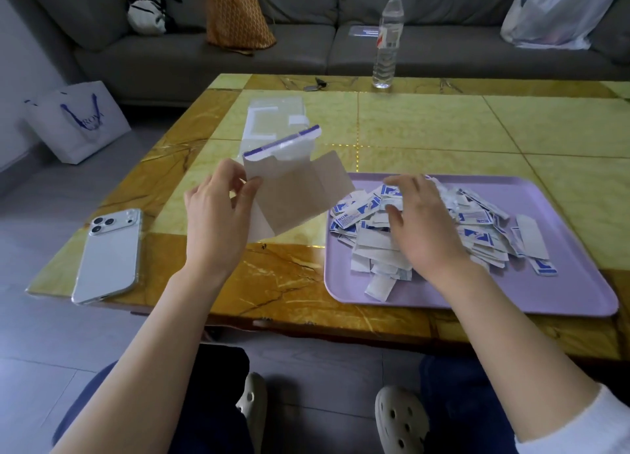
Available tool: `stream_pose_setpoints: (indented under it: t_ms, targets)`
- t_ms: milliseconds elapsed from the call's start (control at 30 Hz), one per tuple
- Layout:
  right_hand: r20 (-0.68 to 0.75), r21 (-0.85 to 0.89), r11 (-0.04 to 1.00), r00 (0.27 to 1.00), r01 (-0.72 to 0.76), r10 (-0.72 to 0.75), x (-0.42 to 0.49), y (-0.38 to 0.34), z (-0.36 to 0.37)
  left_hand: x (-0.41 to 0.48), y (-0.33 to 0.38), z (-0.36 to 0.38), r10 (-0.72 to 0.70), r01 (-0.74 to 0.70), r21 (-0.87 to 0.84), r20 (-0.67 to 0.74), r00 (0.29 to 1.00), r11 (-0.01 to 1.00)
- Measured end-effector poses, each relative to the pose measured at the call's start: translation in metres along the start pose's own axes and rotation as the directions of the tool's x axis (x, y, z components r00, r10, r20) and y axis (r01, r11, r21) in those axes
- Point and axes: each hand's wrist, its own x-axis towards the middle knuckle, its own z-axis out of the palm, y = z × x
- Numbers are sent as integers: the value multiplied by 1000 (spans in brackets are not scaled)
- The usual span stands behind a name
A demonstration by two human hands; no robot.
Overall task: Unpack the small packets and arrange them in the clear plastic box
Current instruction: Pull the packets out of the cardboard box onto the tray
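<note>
1. L hand (218, 222): raised above the table (443, 129), left of centre. Thumb and fingertips pinch the left edge of an opened cardboard carton (300, 194).
2. Carton: flaps spread, grey-brown inside facing the camera, white outer face w/ a purple stripe along its top edge. It is tilted, w/ its right flap reaching over the tray's far left corner.
3. R hand (426, 228): palm down on the packet pile, fingers spread and bent, thumb apart. Can't tell if it actually grasps any packet.
4. Small packets (484, 228): white w/ blue print, heaped loose in a lilac tray (511, 293). A few strays lie toward the tray's near edge and right side.
5. Tray: sits flat by the table's near edge, on the right half.
6. Clear plastic box (269, 119): on the table behind the carton, left of centre and toward the far edge, well apart from the tray. Contents unclear.
7. Phone (109, 259): face down at the table's near left corner.
8. Water bottle (387, 44): upright at the far edge. Keys (315, 83) lie left of it, also at the far edge.
9. Sofa (306, 54) beyond the table.
</note>
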Motion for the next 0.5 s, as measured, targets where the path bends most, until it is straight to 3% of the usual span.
stream_pose_setpoints:
  t_ms: [133,267,500]
  targets:
    - [206,-56,993,974,104,-90,1,-19,16,3,-1,-3,-127,127,-16,-58,990,992]
    - [419,-236,965,908,113,-3,1,-25,36,5,-8,-4,-247,246,-31,-59,967,969]
    - [450,-256,958,893,130,-1,3,-34,46,7,-26,-11,-359,360,19,-42,933,933]
